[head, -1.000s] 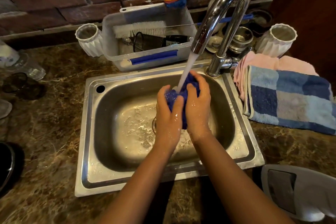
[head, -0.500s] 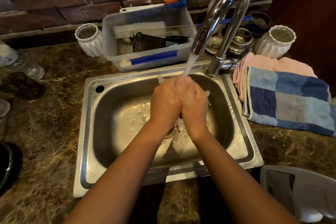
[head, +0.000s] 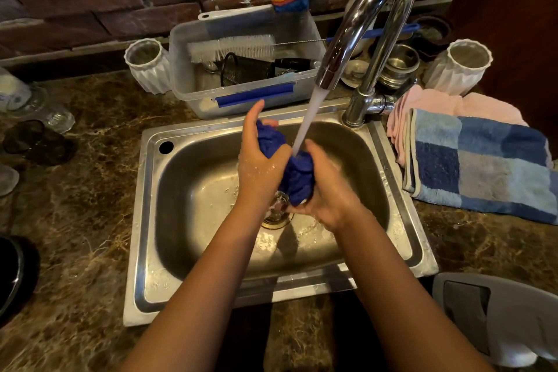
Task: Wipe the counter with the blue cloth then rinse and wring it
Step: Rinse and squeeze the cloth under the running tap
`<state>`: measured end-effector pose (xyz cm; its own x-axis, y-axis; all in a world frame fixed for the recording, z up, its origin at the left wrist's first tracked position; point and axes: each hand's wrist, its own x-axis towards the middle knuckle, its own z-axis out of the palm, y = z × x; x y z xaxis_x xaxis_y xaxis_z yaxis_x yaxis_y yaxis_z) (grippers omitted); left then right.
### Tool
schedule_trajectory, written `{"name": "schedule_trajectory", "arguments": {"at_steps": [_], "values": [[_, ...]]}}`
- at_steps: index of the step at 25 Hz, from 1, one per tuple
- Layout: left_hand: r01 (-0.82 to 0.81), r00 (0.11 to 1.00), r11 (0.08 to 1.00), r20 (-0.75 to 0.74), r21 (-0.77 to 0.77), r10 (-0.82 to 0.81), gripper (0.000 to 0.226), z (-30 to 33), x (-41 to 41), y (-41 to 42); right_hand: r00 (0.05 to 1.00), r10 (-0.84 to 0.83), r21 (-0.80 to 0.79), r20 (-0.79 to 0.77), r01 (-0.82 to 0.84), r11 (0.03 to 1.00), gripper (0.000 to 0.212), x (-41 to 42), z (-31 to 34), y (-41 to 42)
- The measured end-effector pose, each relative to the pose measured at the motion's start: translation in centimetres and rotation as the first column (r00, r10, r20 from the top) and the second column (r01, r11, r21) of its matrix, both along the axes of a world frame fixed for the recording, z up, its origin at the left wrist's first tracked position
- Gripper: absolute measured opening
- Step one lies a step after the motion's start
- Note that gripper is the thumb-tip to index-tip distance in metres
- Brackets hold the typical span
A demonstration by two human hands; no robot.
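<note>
And the hands part again: half a second ago they were pressed together hiding it, now the blue cloth [head: 294,172] shows, bunched between left hand [head: 259,166] and right hand [head: 327,190], both clenched on it under the tap's stream [head: 308,121], over the sink [head: 145,220] at the table's back edge. Rinsing continues, I'd say; wringing comes next. No readable writing anywhere.

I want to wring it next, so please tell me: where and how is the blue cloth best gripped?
Probably at its two ends. The blue cloth is bunched into a roll slanting from upper left to lower right above the sink. The left hand wraps the upper end from the left; the right hand closes on the lower end from the right. That would let the hands twist opposite ways.
</note>
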<state>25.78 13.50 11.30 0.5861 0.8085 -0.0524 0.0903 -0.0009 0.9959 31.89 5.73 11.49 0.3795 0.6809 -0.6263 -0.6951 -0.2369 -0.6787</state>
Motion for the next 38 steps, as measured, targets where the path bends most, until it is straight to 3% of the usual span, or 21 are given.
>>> {"name": "schedule_trajectory", "arguments": {"at_steps": [1,3,5,6,8,10,12,15,16,18,20,24,25,27,28,30,33,34,36,37,38], "values": [[0.046,0.998,0.999,0.04,-0.012,-0.046,0.057,-0.3,-0.2,-0.1,0.999,0.04,-0.047,-0.023,-0.041,0.998,0.023,0.1,-0.3,-0.1],[0.017,0.992,0.928,0.122,-0.373,0.031,0.034,-0.7,-0.4,-0.1,0.992,-0.046,-0.015,0.118,0.048,0.999,0.021,0.2,-1.1,0.2],[-0.011,0.983,0.688,0.116,-0.726,0.139,0.031,-1.6,-1.0,-0.1,0.934,-0.212,0.074,0.288,0.199,0.977,0.019,0.2,-1.4,0.4],[0.03,0.985,0.571,0.122,-0.821,0.124,0.034,-1.9,-1.3,-0.2,0.889,-0.279,0.116,0.362,0.254,0.96,0.021,0.4,-1.4,0.4],[0.119,0.985,0.424,0.161,-0.898,0.065,0.041,-2.0,-1.8,-0.2,0.821,-0.343,0.187,0.456,0.288,0.939,0.026,1.0,-1.5,0.3],[0.158,0.983,0.36,0.181,-0.92,0.031,0.041,-1.7,-1.9,0.1,0.759,-0.329,0.222,0.561,0.244,0.944,0.016,1.3,-1.7,0.4],[0.134,0.985,0.352,0.164,-0.926,0.057,0.037,-1.2,-1.5,0.4,0.641,-0.225,0.186,0.734,0.13,0.974,0.016,0.9,-2.3,0.4],[0.017,0.977,0.443,0.109,-0.897,0.183,0.04,-1.1,-0.6,0.5,0.288,-0.13,0.175,0.949,-0.137,0.975,0.032,-0.3,-3.6,-0.6],[-0.034,0.978,0.478,0.069,-0.878,0.197,0.043,-1.0,-0.6,0.5,0.25,-0.132,0.18,0.959,-0.18,0.967,0.039,-0.8,-3.6,-0.9],[-0.044,0.984,0.515,0.051,-0.856,0.169,0.039,-0.6,-0.1,-0.3,0.245,-0.124,0.164,0.961,-0.147,0.976,0.049,-1.5,-3.6,-0.8],[0.007,0.993,0.604,0.075,-0.797,0.087,0.039,-0.3,0.6,-1.4,0.256,-0.12,0.121,0.959,0.015,0.993,0.045,-2.0,-3.2,0.1],[-0.08,0.995,0.73,-0.012,-0.678,0.098,0.023,0.4,1.8,-2.3,0.511,-0.236,0.14,0.827,0.219,0.966,0.027,-1.5,-2.0,1.4],[-0.088,0.995,0.738,-0.02,-0.669,0.1,0.022,0.4,1.7,-2.3,0.48,-0.208,0.12,0.852,0.207,0.971,0.023,-1.1,-1.9,1.4],[-0.106,0.994,0.769,-0.086,-0.631,0.066,0.022,0.3,1.2,-2.3,0.242,-0.007,-0.019,0.97,0.104,0.994,0.033,-0.3,-1.3,1.2],[-0.117,0.985,0.807,-0.172,-0.579,0.019,0.026,0.4,0.9,-2.2,0.205,0.113,-0.124,0.972,0.043,0.991,0.036,0.1,-1.0,1.3],[-0.112,0.959,0.86,-0.28,-0.497,-0.036,0.036,0.2,0.4,-2.0,0.343,0.26,-0.274,0.903,-0.008,0.962,0.035,0.6,0.0,1.9],[-0.109,0.977,0.825,-0.212,-0.555,-0.014,0.033,-0.2,0.1,-1.8,0.555,0.195,-0.257,0.808,0.034,0.966,0.028,1.0,-0.5,2.7],[-0.116,0.991,0.759,-0.128,-0.641,0.043,0.027,-0.2,0.0,-1.6,0.517,0.139,-0.177,0.844,0.026,0.984,0.031,0.5,-0.9,2.3],[-0.036,0.971,0.526,0.093,-0.85,0.218,0.022,0.2,-0.4,-1.0,0.326,0.072,-0.042,0.943,-0.098,0.994,0.048,-0.8,-2.5,0.9],[0.023,0.942,0.463,0.174,-0.886,0.288,0.026,0.2,-0.6,-0.7,0.258,0.073,-0.032,0.963,-0.159,0.987,0.051,-1.5,-3.4,0.1],[0.063,0.936,0.488,0.222,-0.87,0.274,0.03,0.3,-0.6,-0.8,0.248,0.062,-0.022,0.967,-0.159,0.987,0.051,-1.9,-3.8,-0.3]]}}
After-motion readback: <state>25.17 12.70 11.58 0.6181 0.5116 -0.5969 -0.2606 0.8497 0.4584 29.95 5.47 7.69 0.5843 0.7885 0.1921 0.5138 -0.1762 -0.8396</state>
